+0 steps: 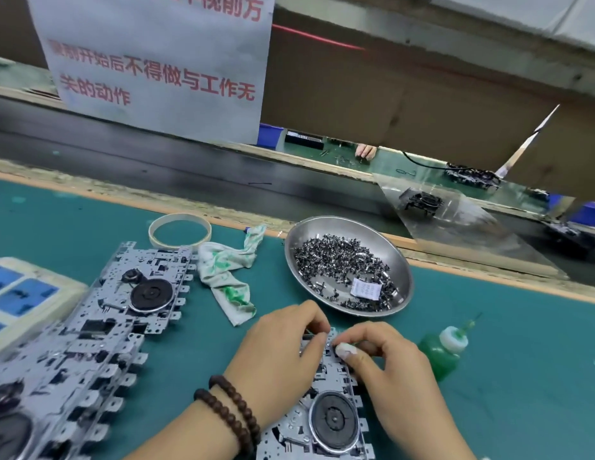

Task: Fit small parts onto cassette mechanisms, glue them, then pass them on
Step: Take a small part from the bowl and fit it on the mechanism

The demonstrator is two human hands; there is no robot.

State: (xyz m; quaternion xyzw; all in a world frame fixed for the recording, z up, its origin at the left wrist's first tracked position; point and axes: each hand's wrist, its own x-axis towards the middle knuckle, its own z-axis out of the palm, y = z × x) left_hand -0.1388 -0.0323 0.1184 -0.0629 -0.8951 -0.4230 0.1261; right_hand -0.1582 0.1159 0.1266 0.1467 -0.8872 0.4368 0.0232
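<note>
both hands, left (283,346) and right (382,356), curl fingers onto the top edge of a mechanism (322,419); glue bottle (444,350) just right, parts dish (402,260) beyond.

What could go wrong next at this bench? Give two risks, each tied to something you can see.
The green glue bottle lies tipped close beside the right hand; an elbow or wrist could knock it and glue may leak onto the mat. Both hands pinch at the top edge of the mechanism; the left hand hides the part, so it could slip or seat crooked.
</note>
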